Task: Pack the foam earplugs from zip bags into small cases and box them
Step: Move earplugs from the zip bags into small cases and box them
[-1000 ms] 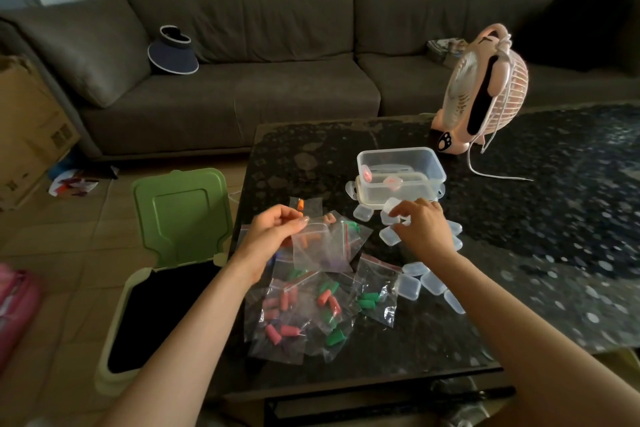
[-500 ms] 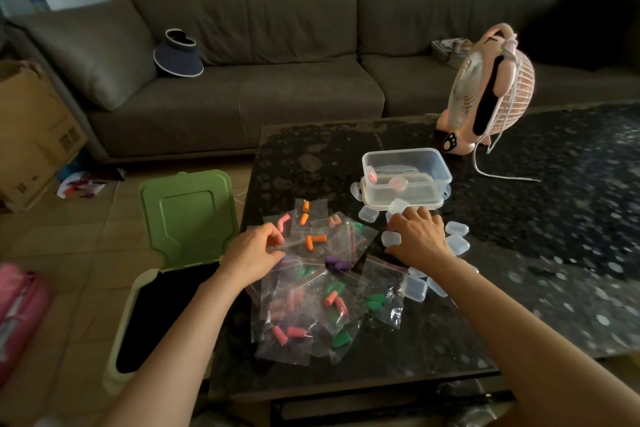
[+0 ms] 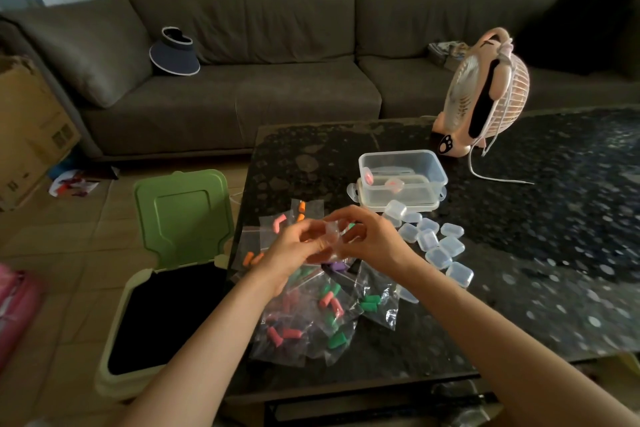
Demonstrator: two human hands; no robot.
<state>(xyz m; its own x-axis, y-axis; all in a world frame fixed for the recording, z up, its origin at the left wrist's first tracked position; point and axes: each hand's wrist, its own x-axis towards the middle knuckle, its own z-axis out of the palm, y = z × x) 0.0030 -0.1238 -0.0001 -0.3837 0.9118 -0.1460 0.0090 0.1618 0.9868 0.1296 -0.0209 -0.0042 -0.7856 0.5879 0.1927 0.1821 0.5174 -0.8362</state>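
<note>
The left hand [image 3: 294, 248] and right hand [image 3: 375, 243] meet above the near middle of the table [image 3: 519, 288]. The fingers of both are curled in, pinching a small case [image 3: 330, 236] between them (it is blurred, and a scrap of bag film may be caught in the same grip; I cannot tell). By its look the case is thin, hard plastic, almost weightless and slick. It is probably best held by its flat faces in one hand while a thumbnail of the other works the lip opposite the hinge; a hard squeeze could shoot it out of the fingers. Below the hands, nearest the table's front edge, lies the heap of zip bags [image 3: 311, 319], limp crinkly film overlapping, holding foam earplugs [image 3: 370, 302] in green, pink, orange and purple. The foam should be soft and springy, easy to pinch by its sides, and a bag is best taken at its zip strip. Just right of the hands the loose cases [image 3: 440, 248] lie clustered, touching one another. Beyond them stands the clear box [image 3: 433, 168], open-topped, with a couple of pinkish pieces inside. Farther back a pink fan [image 3: 485, 94] stands on the table. Off the table's left edge is a bin [image 3: 180, 215] with its green lid up, and a sofa [image 3: 242, 97] lies behind.
</note>
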